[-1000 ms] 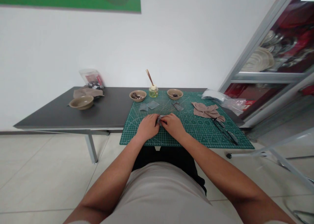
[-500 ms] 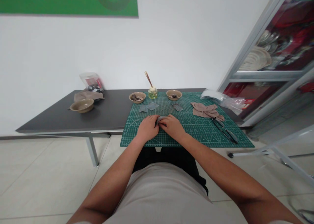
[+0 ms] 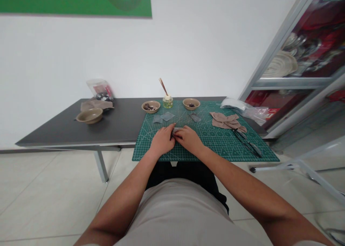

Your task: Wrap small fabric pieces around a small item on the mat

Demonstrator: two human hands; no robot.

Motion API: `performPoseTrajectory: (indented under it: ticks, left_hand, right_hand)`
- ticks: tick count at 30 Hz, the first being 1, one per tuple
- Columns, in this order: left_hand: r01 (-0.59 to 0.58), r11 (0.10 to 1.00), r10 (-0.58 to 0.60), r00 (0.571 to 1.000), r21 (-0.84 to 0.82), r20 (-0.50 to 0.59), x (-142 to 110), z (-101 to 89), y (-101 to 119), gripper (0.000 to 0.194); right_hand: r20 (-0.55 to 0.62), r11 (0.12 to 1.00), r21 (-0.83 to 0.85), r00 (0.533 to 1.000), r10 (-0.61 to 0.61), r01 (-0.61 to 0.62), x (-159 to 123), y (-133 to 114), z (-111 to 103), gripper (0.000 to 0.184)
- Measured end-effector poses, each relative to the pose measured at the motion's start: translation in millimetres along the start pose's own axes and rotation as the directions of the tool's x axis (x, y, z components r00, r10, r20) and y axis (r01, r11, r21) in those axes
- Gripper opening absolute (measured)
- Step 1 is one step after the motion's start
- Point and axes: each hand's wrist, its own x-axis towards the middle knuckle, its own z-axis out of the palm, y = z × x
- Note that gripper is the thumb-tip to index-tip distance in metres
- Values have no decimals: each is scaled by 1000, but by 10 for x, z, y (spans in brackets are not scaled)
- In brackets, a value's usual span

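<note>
A small grey piece [image 3: 176, 130], which looks like a folded sheet, is pinched between my two hands over the green cutting mat [image 3: 161, 150]. My left hand [image 3: 163, 139] closes on its left side, where something dark shows by the fingers. From the right, my right hand [image 3: 188, 138] grips the same piece with thumb and fingers. Much of it is hidden by the fingers, so I cannot make out what it wraps, if anything. Just beyond the hands lie thin blue-grey squares [image 3: 167, 116] and a darker grey sheet [image 3: 195, 117].
Two tan bowls with dark bits, one at the left [image 3: 151, 107] and one at the right [image 3: 191, 104], flank a reed diffuser [image 3: 167, 101]. Farther right are a brown cloth [image 3: 228, 121], dark-framed glasses [image 3: 247, 143] and plastic bags [image 3: 245, 108]. Another bowl [image 3: 90, 116] stands left.
The fingers of my left hand have shifted slightly upward around the grey piece, and a little more of it shows. My right hand has hardly moved.
</note>
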Motion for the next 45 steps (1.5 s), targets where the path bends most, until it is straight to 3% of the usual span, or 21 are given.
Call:
performPoseTrajectory:
  ticks: [4,7,11,15,21,27,32,37,42,45]
  left_hand:
    - [5,1000,-5,1000,14,2,-1,-6,9,59]
    - [-3,1000,2,1000,12,15,2,-19,12,60]
    - [-25,1000,25,999,-6,21,3,-38,6,62]
    - [-12,1000,12,999,-11,29,3,-39,-5,62]
    - [-18,1000,17,1000,17,18,15,-12,-23,60]
    - [-5,1000,4,1000,30,10,18,-7,-16,52]
    - [-28,999,27,999,45,27,16,-16,-3,42]
    - [-61,993,59,998,102,22,21,-5,-7,35]
    - [-78,993,77,997,91,11,30,20,-31,33]
    - [-69,995,69,998,66,-5,32,34,-48,26]
  right_hand:
    - [-25,998,7,997,67,-66,-111,160,-35,14]
    - [-33,994,-15,993,112,-112,-17,180,-30,15]
    - [20,999,-27,1000,23,-22,125,38,17,18]
    - [-1,997,66,999,-50,50,23,36,15,14]
    - [-19,997,19,997,71,-71,-35,200,-28,13]
    - [-7,1000,-9,1000,23,-23,59,150,0,14]
    - [-38,994,-19,994,102,-103,-68,114,-45,14]
    - [-49,997,6,996,78,-78,-45,43,3,14]
    - [-127,973,64,965,229,-222,-13,70,18,12]
    - [-157,959,74,947,282,-273,-78,128,5,32]
